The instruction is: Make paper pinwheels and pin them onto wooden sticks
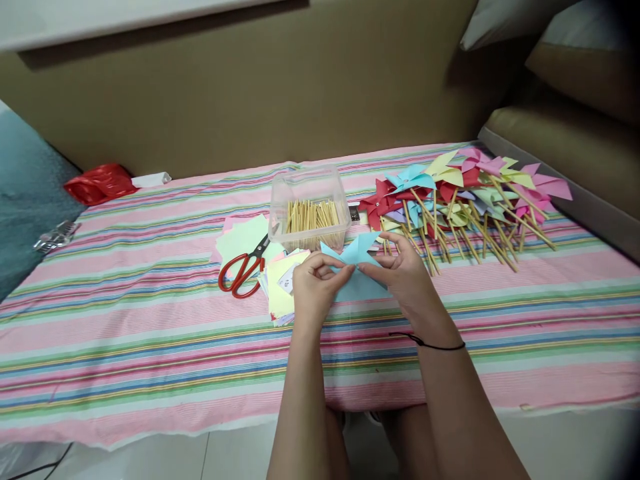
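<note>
A light blue sheet of paper (361, 287) with cut, raised corners is held between my two hands, above the striped cloth. My left hand (316, 283) pinches it near the middle from the left. From the other side, my right hand (400, 267) grips it too, thumb tip close to the left thumb. Just left of my left hand lies a stack of small paper squares (279, 300), yellow on top. Scissors with red handles (243, 272) rest on pale green paper sheets (240, 240). Beyond my hands stands a clear plastic box (309, 175) holding many short wooden sticks (311, 217).
Finished paper pinwheels on sticks (453, 193) are heaped at the right. A red plastic bag (103, 185) and a white packet (151, 180) lie at the far left. Brown sofa cushions (575, 147) border the right side. A striped cloth (150, 320) covers the surface.
</note>
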{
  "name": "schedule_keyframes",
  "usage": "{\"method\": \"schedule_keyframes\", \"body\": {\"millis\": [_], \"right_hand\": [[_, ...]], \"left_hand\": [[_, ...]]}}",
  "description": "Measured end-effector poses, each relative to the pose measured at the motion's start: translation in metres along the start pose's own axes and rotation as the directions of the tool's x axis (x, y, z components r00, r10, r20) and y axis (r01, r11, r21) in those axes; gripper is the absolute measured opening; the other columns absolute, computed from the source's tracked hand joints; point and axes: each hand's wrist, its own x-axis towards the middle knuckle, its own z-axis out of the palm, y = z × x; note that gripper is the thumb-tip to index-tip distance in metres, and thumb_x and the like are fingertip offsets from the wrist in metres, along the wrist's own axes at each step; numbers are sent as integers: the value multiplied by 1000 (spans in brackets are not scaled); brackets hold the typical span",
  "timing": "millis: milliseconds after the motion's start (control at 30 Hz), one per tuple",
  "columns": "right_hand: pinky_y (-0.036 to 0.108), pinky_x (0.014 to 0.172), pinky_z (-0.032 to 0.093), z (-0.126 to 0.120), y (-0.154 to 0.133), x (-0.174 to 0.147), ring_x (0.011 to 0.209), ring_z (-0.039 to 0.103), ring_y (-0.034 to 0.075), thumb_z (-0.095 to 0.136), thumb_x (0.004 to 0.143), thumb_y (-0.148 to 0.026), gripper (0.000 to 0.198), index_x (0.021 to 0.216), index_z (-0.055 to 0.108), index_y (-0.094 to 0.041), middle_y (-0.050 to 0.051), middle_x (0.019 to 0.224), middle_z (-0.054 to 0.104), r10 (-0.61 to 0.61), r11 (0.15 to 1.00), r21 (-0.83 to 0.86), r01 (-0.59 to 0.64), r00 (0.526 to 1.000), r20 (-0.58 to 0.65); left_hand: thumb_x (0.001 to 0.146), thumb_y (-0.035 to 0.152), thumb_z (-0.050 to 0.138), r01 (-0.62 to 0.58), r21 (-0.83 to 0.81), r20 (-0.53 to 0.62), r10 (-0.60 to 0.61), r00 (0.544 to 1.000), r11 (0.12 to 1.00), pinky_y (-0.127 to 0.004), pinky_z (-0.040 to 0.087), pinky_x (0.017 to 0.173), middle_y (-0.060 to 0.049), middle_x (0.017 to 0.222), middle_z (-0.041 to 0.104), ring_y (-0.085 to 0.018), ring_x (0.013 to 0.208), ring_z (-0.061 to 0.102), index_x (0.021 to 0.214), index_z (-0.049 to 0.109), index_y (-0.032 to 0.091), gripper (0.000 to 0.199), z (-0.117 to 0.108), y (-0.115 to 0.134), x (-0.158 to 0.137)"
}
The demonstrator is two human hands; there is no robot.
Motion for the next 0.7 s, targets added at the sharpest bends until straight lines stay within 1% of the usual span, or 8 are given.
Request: {"method": "schedule_keyframes", "body": {"millis": [267,400,567,633,700], "right_hand": [[32,55,55,1,-1,-2,57,68,20,83,55,-28,75,119,44,-26,-2,65,71,-10,1000,15,10,1000,3],[33,54,55,1,-2,-3,56,67,20,83,55,-28,75,118,43,-26,-1,69,73,3,1000,20,-3,1000,4],[34,54,54,0,-1,-2,58,68,21,83,55,-30,75,119,44,-27,-1,68,72,-2,1000,-16,2,1000,1],[33,53,54,0,-1,-2,57,67,21,84,55,-30,75,118,44,-27,-2,67,71,-5,1000,-16,5,1000,1],[32,53,53,-1,0,-1,56,66,20,84,54,-30,75,118,45,-27,-2,66,70,-5,1000,-14,5,1000,-2]], "left_hand": [[63,27,78,-10,-2,-4,10,1000,1000,-22,27,43,6,48,43,-5,41,38,61,63,16,19,0,0,-1],[62,27,78,-15,-2,-7,15,1000,1000,-22,26,42,6,48,42,-5,41,36,61,63,16,19,0,1,-1],[63,26,78,-16,0,-9,16,1000,1000,-21,25,42,6,48,42,-4,41,35,61,63,16,19,0,1,-1],[63,26,78,-14,-3,-7,14,1000,1000,-21,25,41,5,50,45,-3,40,34,61,62,15,19,0,1,-1],[63,26,77,1,-14,1,-1,1000,1000,-20,24,40,4,56,52,-2,40,33,62,61,15,20,1,2,-1]]}}
